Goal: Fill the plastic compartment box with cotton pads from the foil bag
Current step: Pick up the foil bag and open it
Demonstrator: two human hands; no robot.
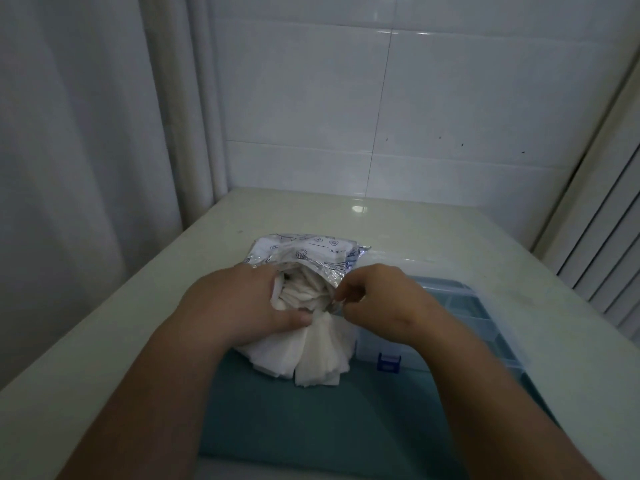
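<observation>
While the foil bag [311, 251] is gripped at its mouth by both hands, the task is judged to be at an early stage: pads are being drawn out, and none can be seen in the box.

The left hand [239, 303] is curled round the left side of the bag's mouth, with its thumb laid across the bundle of cotton pads [311, 351]; its fingers are hidden behind the bag. Between the two hands the mouth is held open and a crumpled mass of pads is seen inside. A thick sheaf is already fanned out below the hands, towards the person, over a teal mat [294, 410].

The bag's long axis runs away from the person: its closed end lies beyond the hands on the countertop [346, 209], and its open mouth points back towards the person.

The foil edge at the right of the mouth is pinched by the right hand [377, 299], fingers bent together.

Just right of that hand, partly hidden by the forearm, lies the plastic compartment box [467, 313], its blue latch [388, 362] facing the person. The cells that show appear unfilled; whether its clear lid is up cannot be told. Filling is all left to be done.
</observation>
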